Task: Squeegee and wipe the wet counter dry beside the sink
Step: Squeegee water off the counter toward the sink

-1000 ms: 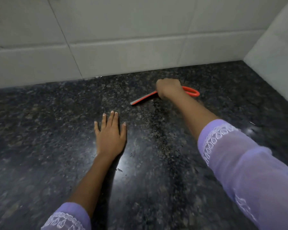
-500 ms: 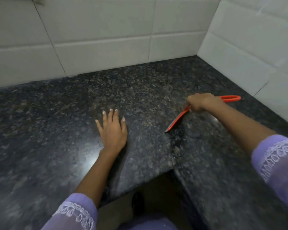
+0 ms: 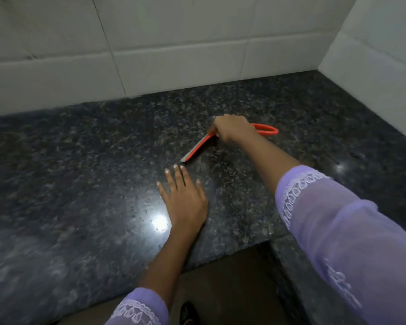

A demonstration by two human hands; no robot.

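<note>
A dark speckled granite counter (image 3: pixel 85 184) fills an L-shaped corner. My right hand (image 3: pixel 232 130) is shut on an orange squeegee (image 3: pixel 196 148). Its blade edge rests on the counter and points down-left, and its looped handle (image 3: pixel 267 130) sticks out to the right behind my fist. My left hand (image 3: pixel 184 198) lies flat on the counter, palm down, fingers slightly apart. Its fingertips are just below the blade's near tip. No sink is in view.
White tiled walls (image 3: pixel 174 55) close the counter at the back and at the right (image 3: pixel 380 66). The counter's inner front edge (image 3: pixel 220 256) drops to a brown floor (image 3: pixel 232 289), where part of a dark shoe shows. A light glares on the stone beside my left wrist.
My right hand has swept the squeegee from the right side back toward the middle, near my left fingertips. My left hand has stayed flat. The view has shifted.
</note>
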